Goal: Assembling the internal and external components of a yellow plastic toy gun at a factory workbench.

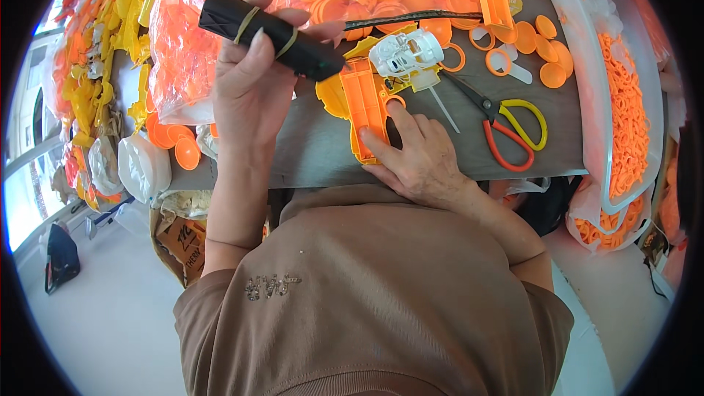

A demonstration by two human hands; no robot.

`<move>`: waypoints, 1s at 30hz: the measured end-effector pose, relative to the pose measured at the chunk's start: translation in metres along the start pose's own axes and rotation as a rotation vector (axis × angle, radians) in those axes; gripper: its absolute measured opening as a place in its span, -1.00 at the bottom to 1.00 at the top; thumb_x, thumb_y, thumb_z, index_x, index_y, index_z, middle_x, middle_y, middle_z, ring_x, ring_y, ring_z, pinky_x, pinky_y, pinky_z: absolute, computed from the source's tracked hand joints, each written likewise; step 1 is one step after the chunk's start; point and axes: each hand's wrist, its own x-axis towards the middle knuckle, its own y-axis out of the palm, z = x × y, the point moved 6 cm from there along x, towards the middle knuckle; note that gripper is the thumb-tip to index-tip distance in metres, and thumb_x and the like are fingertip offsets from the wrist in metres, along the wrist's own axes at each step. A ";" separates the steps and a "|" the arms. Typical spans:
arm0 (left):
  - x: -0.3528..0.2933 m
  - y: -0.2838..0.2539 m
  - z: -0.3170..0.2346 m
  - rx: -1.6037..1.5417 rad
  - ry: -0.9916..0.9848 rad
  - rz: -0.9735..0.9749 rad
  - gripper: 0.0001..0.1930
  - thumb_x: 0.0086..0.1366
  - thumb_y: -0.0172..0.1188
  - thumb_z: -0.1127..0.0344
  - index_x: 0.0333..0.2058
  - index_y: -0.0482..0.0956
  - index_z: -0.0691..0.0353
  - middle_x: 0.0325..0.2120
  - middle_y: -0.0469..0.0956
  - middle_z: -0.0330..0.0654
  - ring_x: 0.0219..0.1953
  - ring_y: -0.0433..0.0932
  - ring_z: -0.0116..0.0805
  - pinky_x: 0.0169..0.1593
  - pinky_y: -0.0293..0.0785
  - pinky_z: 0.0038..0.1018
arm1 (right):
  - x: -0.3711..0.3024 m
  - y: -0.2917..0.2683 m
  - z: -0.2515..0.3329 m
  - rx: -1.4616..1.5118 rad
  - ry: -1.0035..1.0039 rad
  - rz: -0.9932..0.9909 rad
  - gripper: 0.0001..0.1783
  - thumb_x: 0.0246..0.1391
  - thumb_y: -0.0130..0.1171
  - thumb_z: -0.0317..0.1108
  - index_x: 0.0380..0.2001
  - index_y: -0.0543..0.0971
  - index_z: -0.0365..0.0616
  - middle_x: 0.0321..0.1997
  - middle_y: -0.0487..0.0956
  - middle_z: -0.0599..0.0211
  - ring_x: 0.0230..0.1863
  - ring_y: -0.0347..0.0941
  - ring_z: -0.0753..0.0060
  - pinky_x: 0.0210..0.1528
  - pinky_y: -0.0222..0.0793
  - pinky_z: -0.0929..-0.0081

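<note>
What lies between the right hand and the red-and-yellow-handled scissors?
In the head view, a thin white stick slants over the grey tabletop between the right hand and the scissors; below the stick's tip, that stretch is bare.

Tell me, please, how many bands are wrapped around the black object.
2 on the black object: one band toward its upper-left end, another band lower right; the left hand may hide more.

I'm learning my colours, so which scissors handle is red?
The lower handle of the scissors, nearer the right hand. Its colour sets it apart: the other handle, above it, is yellow.
</note>
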 end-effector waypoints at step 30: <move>-0.019 -0.003 0.027 0.821 0.422 -0.242 -0.52 0.20 0.07 0.37 0.02 0.13 0.45 -0.21 0.45 0.21 -0.27 0.56 0.19 -0.17 0.55 -0.04 | -0.003 -0.002 -0.011 0.096 -0.019 -0.181 -0.50 -0.26 0.28 -0.13 -0.17 0.55 -0.07 -0.17 0.42 0.07 -0.49 0.30 0.45 -0.49 0.14 0.50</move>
